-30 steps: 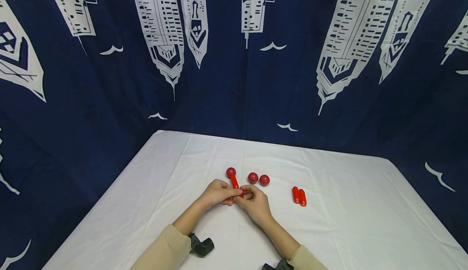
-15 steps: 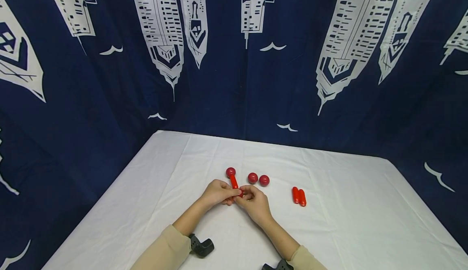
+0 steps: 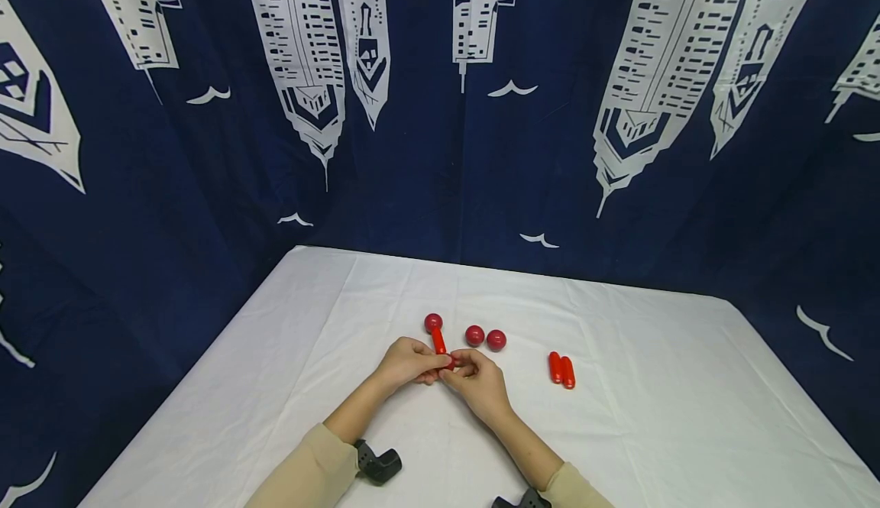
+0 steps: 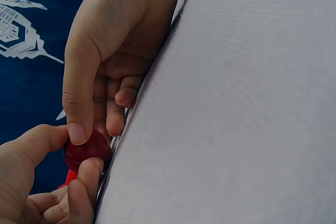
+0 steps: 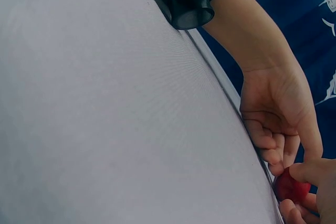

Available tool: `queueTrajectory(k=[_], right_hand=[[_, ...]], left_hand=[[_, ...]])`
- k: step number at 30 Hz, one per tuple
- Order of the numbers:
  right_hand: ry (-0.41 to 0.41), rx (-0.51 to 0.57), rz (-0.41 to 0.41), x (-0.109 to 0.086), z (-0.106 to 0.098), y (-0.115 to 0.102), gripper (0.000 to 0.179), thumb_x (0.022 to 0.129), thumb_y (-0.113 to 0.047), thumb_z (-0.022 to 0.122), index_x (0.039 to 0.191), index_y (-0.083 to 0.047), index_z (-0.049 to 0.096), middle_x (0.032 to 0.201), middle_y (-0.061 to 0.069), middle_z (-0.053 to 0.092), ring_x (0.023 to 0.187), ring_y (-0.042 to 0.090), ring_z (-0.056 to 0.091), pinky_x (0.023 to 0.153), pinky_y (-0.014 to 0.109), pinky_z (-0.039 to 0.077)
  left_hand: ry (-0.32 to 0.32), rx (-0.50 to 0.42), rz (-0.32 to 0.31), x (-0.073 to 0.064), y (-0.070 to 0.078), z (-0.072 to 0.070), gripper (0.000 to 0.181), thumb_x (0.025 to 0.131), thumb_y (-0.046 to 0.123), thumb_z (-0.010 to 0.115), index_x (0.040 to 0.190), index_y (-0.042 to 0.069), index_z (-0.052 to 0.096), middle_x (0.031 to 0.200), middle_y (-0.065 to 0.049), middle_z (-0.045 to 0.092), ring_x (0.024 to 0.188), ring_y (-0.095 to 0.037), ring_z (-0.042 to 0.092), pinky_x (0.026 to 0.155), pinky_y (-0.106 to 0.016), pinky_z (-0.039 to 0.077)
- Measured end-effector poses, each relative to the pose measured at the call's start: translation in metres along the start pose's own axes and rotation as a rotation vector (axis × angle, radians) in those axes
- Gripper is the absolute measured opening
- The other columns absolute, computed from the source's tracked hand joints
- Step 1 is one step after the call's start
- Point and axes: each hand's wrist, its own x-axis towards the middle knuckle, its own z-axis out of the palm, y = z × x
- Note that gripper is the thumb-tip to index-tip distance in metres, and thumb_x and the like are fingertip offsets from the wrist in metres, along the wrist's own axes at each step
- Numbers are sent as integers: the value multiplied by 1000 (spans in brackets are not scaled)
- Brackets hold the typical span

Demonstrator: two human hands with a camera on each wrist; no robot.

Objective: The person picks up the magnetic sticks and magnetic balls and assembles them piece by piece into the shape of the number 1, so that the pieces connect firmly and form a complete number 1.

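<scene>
Both hands meet near the middle of the white table. The left hand (image 3: 407,361) and the right hand (image 3: 483,386) pinch a small dark red ball (image 4: 86,151) between thumbs and fingers from opposite sides. Leading away from that ball is a bright red rod (image 3: 438,341), with a second dark red ball (image 3: 433,323) at its far end. In the right wrist view the pinched ball (image 5: 292,186) is partly covered by fingertips. The join between rod and pinched ball is hidden by the fingers.
Two loose dark red balls, a left one (image 3: 475,335) and a right one (image 3: 496,340), lie beyond the right hand. Farther right, two red rods (image 3: 561,370) lie side by side. A navy curtain (image 3: 426,187) with white city prints hangs behind the white table (image 3: 660,416).
The rod and the pinched ball have shifted very slightly left at the near end. Both hands keep almost the same place and hold.
</scene>
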Motion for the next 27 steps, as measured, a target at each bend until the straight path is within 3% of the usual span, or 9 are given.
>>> queueTrajectory(k=[18,27], right_hand=[[-12,2,9,-1,-3,-5,31,82,-11,78,107,3,66,95,9,69,74,15,60,61,18,49],[-20,-17,39,0,-12,-9,32,81,-9,78,108,4,66,95,9,68,78,18,64,63,20,52]], left_hand=[[-10,-30,-42,5,-6,0,28,83,22,79,77,-3,69,59,-3,65,49,-6,60,49,-15,48],[-9,-16,-28,1,-2,-1,28,83,23,78,77,-3,70,59,-3,65,50,-6,59,49,-15,47]])
